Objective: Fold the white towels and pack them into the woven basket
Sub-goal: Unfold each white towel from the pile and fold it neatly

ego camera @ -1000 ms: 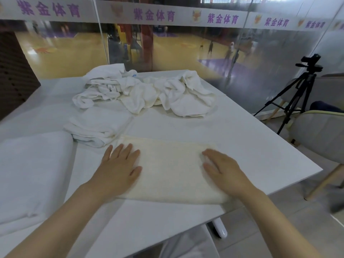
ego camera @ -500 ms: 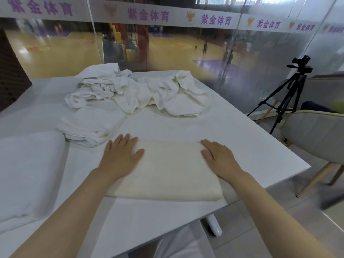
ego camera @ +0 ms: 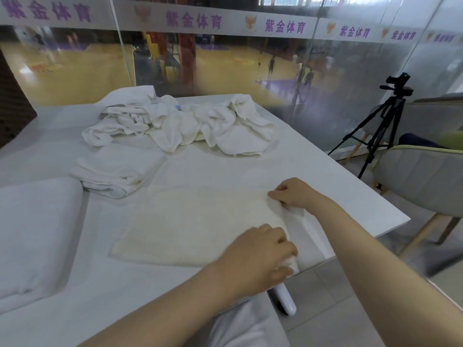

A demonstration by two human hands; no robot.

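White and smooth, the surface (ego camera: 225, 171) fills most of the view, with glass panels and a sports court beyond it.

Nearest, the left hand (ego camera: 260, 254) reaches across the body and closes on the near right corner of the cream towel (ego camera: 195, 221), which lies flat in a half-folded rectangle close to the front edge. Its fingers are curled tight around a bunched bit of cloth right at the surface's rim. A little farther on, the right hand (ego camera: 293, 194) pinches the far right corner of the same towel, fingers narrowed on the fabric, which lifts slightly there. With both hands on the right-hand short edge, the grip looks set to carry that edge over to the left for another fold; holding both corners would keep the edge straight as it travels.

To the left sits a large, thick folded cloth (ego camera: 32, 229), apart from the cream towel. Behind that, a folded towel stack (ego camera: 117, 171) rests near the working area, probably parked until packing. Farthest back, the heap of unfolded towels (ego camera: 180, 123) waits, crumpled and overlapping.

No woven basket shows anywhere in view, so packing seems some way off. A tripod (ego camera: 380, 126) and a chair (ego camera: 421, 179) stand off to the right.
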